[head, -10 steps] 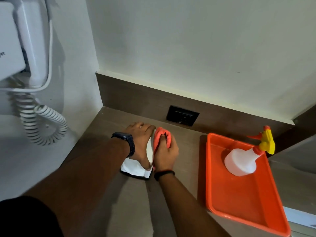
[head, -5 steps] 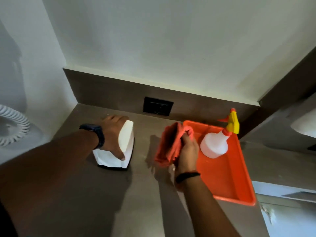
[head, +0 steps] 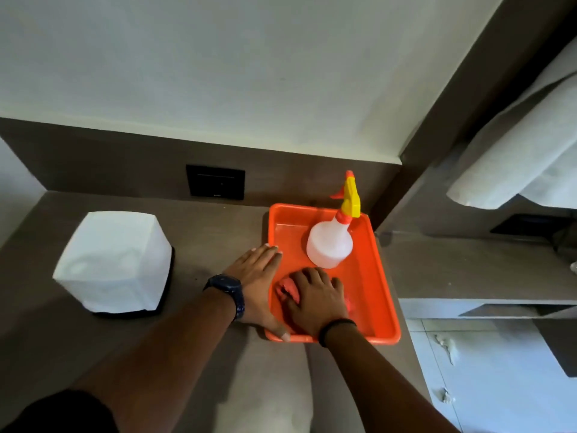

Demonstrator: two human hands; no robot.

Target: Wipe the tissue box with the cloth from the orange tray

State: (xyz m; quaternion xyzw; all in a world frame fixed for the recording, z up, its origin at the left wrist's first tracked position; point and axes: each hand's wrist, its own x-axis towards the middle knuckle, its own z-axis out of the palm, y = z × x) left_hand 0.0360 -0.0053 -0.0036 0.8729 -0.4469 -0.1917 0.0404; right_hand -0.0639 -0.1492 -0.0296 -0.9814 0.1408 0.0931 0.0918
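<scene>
**Cloth in the tray, box apart**

The right hand (head: 315, 295) lies spread, palm down, pressing the cloth (head: 285, 289) onto the tray (head: 371, 276) floor. The left hand (head: 256, 276) rests flat and open along the tray's left rim. A spray bottle (head: 329, 242) stands behind them. The tissue box (head: 114, 260) sits well left on the worktop (head: 212, 242), untouched.

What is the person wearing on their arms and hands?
Both forearms are bare, with no gloves. The left hand has a dark watch with a dark strap on its wrist. The right hand has a thin black band around its wrist. A dark sleeve shows at the lower left.
</scene>
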